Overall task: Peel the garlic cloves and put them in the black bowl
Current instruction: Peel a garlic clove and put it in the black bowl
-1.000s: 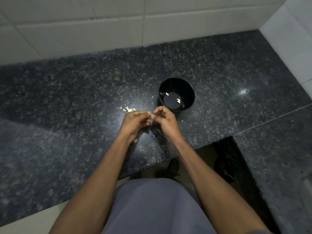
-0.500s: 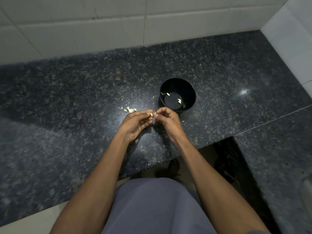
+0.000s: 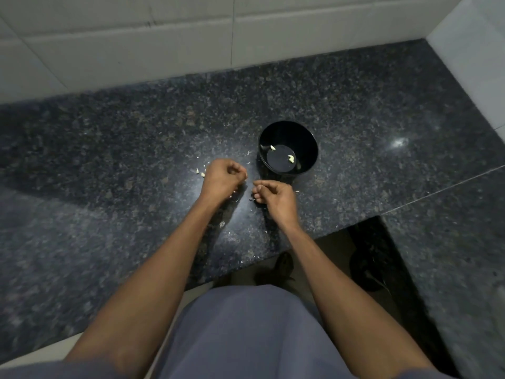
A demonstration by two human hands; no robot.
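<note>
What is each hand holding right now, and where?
Cannot be told: left hand and right hand are curled with fingertips pinched, but nothing shows between them.

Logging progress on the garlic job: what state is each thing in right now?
black bowl: upright, holds two peeled cloves
garlic pieces: loose on the counter, left of the left hand
left hand: fingers curled; contents hidden
right hand: fingers curled, apart from the left; contents hidden
</note>
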